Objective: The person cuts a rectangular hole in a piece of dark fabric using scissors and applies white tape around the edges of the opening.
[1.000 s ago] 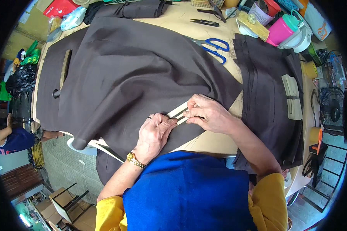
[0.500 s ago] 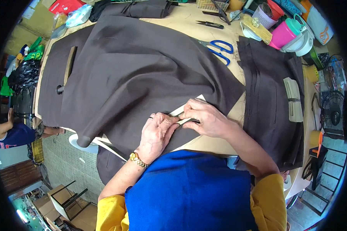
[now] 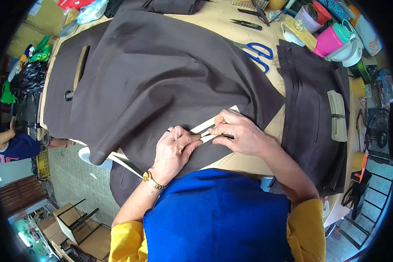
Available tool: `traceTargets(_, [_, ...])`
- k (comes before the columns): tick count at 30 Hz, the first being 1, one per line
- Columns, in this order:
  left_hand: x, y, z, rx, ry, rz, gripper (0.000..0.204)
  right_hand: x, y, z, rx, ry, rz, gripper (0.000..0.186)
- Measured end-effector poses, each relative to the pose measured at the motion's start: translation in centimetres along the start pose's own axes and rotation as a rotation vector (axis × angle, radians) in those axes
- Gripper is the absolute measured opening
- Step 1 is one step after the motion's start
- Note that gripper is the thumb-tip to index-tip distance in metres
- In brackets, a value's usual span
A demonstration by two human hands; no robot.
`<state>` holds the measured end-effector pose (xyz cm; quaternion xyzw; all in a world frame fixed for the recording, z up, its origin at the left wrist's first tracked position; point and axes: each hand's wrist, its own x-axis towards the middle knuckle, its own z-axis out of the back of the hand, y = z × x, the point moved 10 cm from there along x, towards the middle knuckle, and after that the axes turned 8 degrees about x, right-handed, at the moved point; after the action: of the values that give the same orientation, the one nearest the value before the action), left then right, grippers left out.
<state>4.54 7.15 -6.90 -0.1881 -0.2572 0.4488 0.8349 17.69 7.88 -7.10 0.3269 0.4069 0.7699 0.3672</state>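
Note:
A large dark brown cloth (image 3: 153, 61) lies rumpled over the table, with narrow cream strips (image 3: 205, 124) on its lower right part, set at a slant. My left hand (image 3: 174, 153), with a ring and a gold watch, pinches the lower left end of the strips, fingers curled on the cloth. My right hand (image 3: 235, 133) grips the same strips a little to the upper right, thumb and index finger pinched on them. Blue-handled scissors (image 3: 260, 53) lie beyond the cloth, their blades partly hidden.
Cloth stacks (image 3: 310, 118), a bundle of cream pieces (image 3: 338, 115), small cutters (image 3: 244, 24) and plastic containers (image 3: 327, 39) crowd the table (image 3: 270, 83). At far left are black bags (image 3: 26, 81) and another person (image 3: 15, 146); folded cartons (image 3: 96, 242) and a frame stand at lower left.
Both hands stay on the strips with small shifts of the fingers; my right hand has moved slightly rightward. The whole view has shifted a little, the table's far items now nearer the top right.

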Motion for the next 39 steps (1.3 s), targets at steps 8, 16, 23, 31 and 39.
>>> traceTargets(8, [-0.6, -1.6, 0.2, 0.103, -0.086, -0.146, 0.013, -0.1, -0.1, 0.0, -0.036, 0.005, 0.043, 0.02])
traceTargets(16, [0.3, -2.0, -0.3, 0.098, -0.107, -0.159, 0.018, 1.0, 2.2, -0.4, -0.181, 0.069, 0.07, 0.026])
traceTargets(23, [0.3, -1.0, -0.3, 0.069, -0.042, -0.067, 0.017, 0.1, 0.3, -0.8, 0.005, 0.0, 0.045, 0.026])
traceTargets(31, [-0.3, -1.3, -0.1, 0.088, -0.065, -0.135, 0.017, 0.2, 0.6, -0.7, -0.017, -0.012, 0.108, 0.026])
traceTargets(39, [-0.3, -1.6, -0.1, 0.118, -0.076, -0.173, 0.019, 0.9, 1.7, -1.4, -0.08, 0.043, 0.04, 0.027])
